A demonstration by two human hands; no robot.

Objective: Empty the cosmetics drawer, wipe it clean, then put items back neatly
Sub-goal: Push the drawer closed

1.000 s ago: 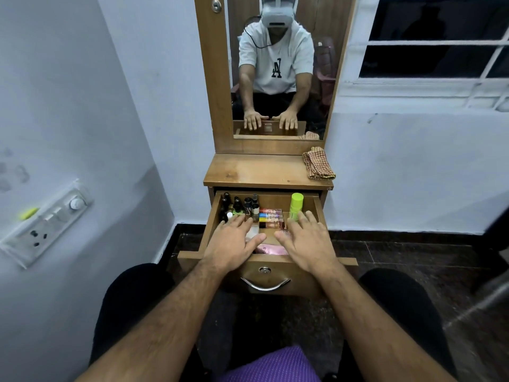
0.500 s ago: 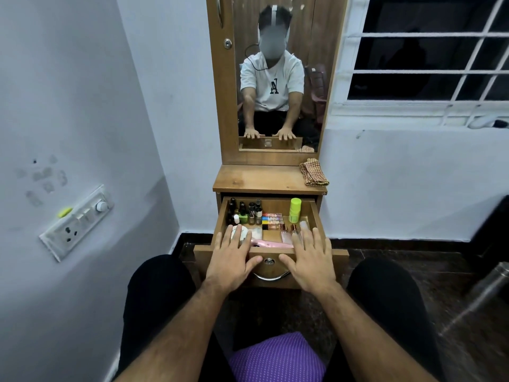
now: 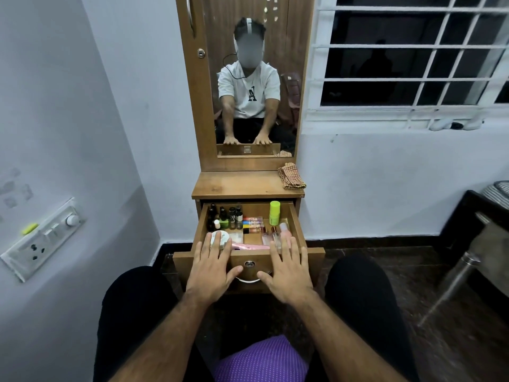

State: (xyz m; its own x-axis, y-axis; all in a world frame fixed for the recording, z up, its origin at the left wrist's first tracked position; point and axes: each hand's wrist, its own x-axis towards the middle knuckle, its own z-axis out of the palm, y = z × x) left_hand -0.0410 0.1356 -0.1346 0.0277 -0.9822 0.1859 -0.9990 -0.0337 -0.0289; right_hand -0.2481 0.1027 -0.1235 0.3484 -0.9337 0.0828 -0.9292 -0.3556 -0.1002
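Note:
The wooden drawer [image 3: 296,224] of the dressing table stands pulled out, full of cosmetics: several dark small bottles [image 3: 224,215] at the back left, a lime-green tube [image 3: 274,213] upright at the back right, a round white jar [image 3: 220,239] at the front left, a pink tube [image 3: 249,246] lying along the front. My left hand [image 3: 210,271] and my right hand [image 3: 287,272] lie flat on the drawer's front panel, fingers spread over its top edge, either side of the metal handle [image 3: 249,279]. Neither hand holds anything.
A checked cloth [image 3: 290,177] lies folded on the right of the wooden tabletop [image 3: 237,184]. Above it a mirror [image 3: 248,78] shows a seated person. A switch plate [image 3: 41,238] is on the left wall. A purple cushion [image 3: 261,359] sits between my knees.
My head has pulled back and tilted up, so the table looks farther off. Both hands have slid back from over the drawer's contents onto its front panel.

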